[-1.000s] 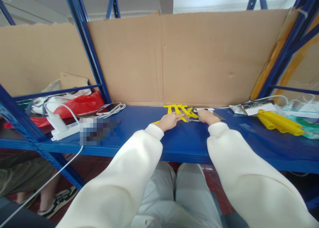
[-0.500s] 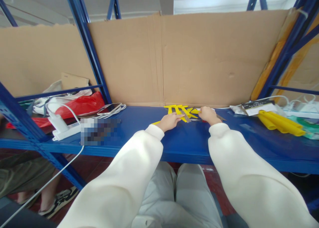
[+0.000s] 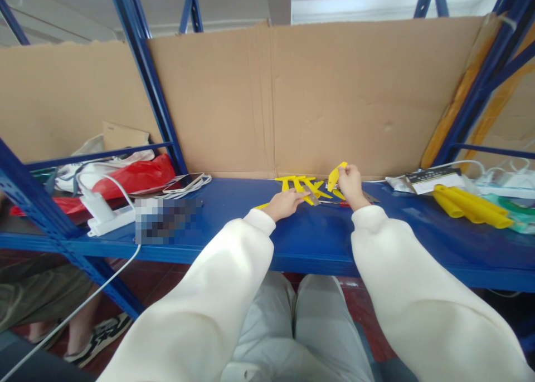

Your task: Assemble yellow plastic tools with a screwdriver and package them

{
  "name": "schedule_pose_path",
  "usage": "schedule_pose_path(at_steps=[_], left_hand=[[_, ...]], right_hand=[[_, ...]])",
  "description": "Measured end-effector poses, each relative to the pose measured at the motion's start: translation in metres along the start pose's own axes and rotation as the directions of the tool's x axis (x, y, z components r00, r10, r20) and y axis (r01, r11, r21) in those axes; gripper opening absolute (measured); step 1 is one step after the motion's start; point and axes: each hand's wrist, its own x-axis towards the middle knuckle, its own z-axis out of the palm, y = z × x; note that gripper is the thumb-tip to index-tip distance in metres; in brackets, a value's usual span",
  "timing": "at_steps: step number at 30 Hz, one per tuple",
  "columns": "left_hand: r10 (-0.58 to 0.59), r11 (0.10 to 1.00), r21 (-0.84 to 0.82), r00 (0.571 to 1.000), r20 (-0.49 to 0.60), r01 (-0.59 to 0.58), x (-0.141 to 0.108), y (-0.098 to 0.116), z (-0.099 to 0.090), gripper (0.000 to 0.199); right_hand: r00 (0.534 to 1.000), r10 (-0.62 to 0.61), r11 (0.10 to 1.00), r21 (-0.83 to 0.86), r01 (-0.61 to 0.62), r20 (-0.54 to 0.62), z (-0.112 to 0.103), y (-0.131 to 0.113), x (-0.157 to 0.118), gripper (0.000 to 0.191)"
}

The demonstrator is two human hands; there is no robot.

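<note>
My right hand (image 3: 351, 182) is closed in a pinch on a flat yellow piece (image 3: 335, 176), held tilted up above the shelf top. My left hand (image 3: 285, 204) rests low over the shelf with its fingers curled. A yellow end (image 3: 262, 206) sticks out on its left side, and a grey metal strip (image 3: 311, 196) lies by its fingertips; what it grips is mostly hidden. Several thin yellow pieces (image 3: 296, 180) lie just beyond my left hand. A slim tool with a red handle (image 3: 343, 204) lies under my right hand, and a grey pointed piece (image 3: 370, 197) shows beside the wrist.
The blue shelf (image 3: 234, 215) is backed by a cardboard sheet (image 3: 334, 92). Rolled yellow material (image 3: 472, 206) and a black-and-white packet (image 3: 434, 180) lie right. On the left are a white power strip (image 3: 111, 220), cables and a red bag (image 3: 137, 176). Another person's leg shows below left.
My right hand has risen slightly and moved a little right, lifting the yellow piece off the shelf. The red handle shows more now. My left hand has stayed in place.
</note>
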Motion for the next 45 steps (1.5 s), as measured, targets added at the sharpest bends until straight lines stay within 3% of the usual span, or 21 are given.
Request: schedule_pose_path(at_steps=[4,10,14,17,22,26,31,35,45], left_hand=[[-0.001,1.0,0.011,1.0,-0.002,0.001,0.0,0.0,0.0,0.047],[0.0,1.0,0.007,1.0,0.005,0.0,0.0,0.0,0.0,0.047],[0.0,1.0,0.005,1.0,0.004,0.0,0.001,-0.001,0.001,0.048],[0.007,1.0,0.01,1.0,-0.007,-0.007,0.001,-0.001,0.002,0.047],[0.014,1.0,0.002,1.0,-0.012,-0.014,0.002,-0.002,0.003,0.047],[-0.02,1.0,-0.016,1.0,-0.018,0.02,0.002,-0.002,0.004,0.052],[-0.071,0.997,-0.03,0.997,-0.005,0.071,0.003,-0.002,0.006,0.063],[-0.084,0.996,-0.039,0.996,0.006,0.084,0.004,-0.001,0.006,0.067],[-0.094,0.994,-0.058,0.996,0.003,0.094,0.005,-0.001,0.007,0.067]], right_hand=[[0.969,0.173,0.959,0.197,-0.206,0.174,0.004,-0.009,-0.011,0.017],[0.879,0.333,0.879,0.226,-0.42,0.342,0.001,-0.016,-0.018,0.012],[0.795,0.366,0.811,0.254,-0.527,0.483,-0.004,-0.021,-0.02,0.02],[0.761,0.363,0.791,0.254,-0.556,0.538,-0.007,-0.027,-0.024,0.022],[0.748,0.33,0.807,0.239,-0.54,0.575,-0.008,-0.031,-0.027,0.015],[0.781,0.285,0.844,0.241,-0.479,0.556,-0.006,-0.027,-0.026,0.004],[0.847,0.178,0.929,0.198,-0.312,0.502,0.0,-0.02,-0.024,0.02],[0.841,0.101,0.974,0.118,-0.191,0.532,0.002,-0.02,-0.03,0.026],[0.866,0.107,0.993,-0.002,-0.121,0.488,0.005,-0.026,-0.043,0.024]])
